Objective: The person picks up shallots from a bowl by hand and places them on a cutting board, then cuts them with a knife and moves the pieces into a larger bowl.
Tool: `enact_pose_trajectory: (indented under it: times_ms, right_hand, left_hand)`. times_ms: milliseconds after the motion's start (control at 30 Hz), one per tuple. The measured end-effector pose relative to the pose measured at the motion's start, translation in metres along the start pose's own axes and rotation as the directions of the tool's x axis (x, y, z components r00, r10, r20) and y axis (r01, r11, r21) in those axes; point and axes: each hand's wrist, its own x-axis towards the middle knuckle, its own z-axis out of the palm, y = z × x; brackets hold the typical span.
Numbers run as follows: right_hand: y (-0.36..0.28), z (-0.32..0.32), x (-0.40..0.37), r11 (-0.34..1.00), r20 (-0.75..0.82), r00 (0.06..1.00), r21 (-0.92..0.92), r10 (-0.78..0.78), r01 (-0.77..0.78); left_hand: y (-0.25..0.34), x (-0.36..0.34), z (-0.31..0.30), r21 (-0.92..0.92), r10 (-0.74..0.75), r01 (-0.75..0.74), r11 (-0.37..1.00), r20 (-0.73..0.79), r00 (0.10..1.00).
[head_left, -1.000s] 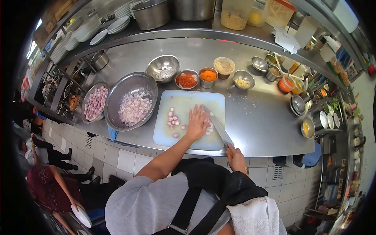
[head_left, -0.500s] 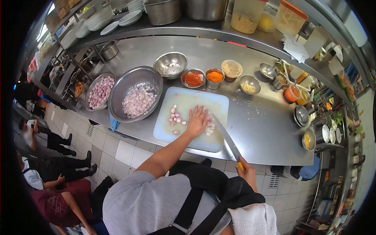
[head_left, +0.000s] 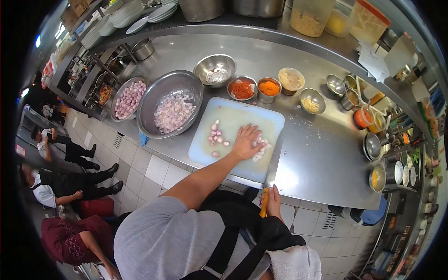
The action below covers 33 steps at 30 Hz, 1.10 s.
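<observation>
My left hand [head_left: 248, 142] lies flat on the pale cutting board [head_left: 204, 148], fingers spread, at the edge of a small heap of cut shallots [head_left: 262, 147]. Left of it on the board are several peeled shallots [head_left: 217, 137]. Near the table's front edge, my right hand [head_left: 273, 203] is closed around the yellow handle of a large knife [head_left: 274, 167]. The blade points away from me along the board's right edge, apart from the shallots.
A big steel bowl [head_left: 145, 99] of chopped shallots and a bowl [head_left: 115, 108] of whole ones stand left. Behind the board are smaller bowls, with orange paste [head_left: 269, 87] and chopped garlic [head_left: 311, 104]. A shelf [head_left: 210, 35] spans the back. Several people stand at left.
My right hand has moved left with the knife, swinging the blade from a slant to nearly upright in view. My left hand remains flat by the cut shallots. The view has shifted slightly.
</observation>
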Motion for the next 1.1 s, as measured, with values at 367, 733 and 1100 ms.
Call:
enact_pose_trajectory:
  times_ms: [367,733,1100]
  right_hand:
    - [0.018,0.097,0.027,0.998,0.073,0.996,-0.04,-0.044,0.047]
    - [-0.035,0.19,-0.017,0.982,-0.034,0.99,-0.135,-0.138,0.132]
    - [-0.137,0.367,-0.013,0.817,0.44,0.872,-0.408,-0.215,0.408]
  left_hand:
    - [0.015,0.001,0.0,-0.133,0.006,-0.019,0.991,-0.103,0.995]
    - [0.021,0.02,-0.063,-0.542,-0.072,-0.135,0.829,-0.342,0.937]
    - [-0.085,0.056,-0.357,-0.213,-0.046,-0.285,0.934,-0.866,0.497]
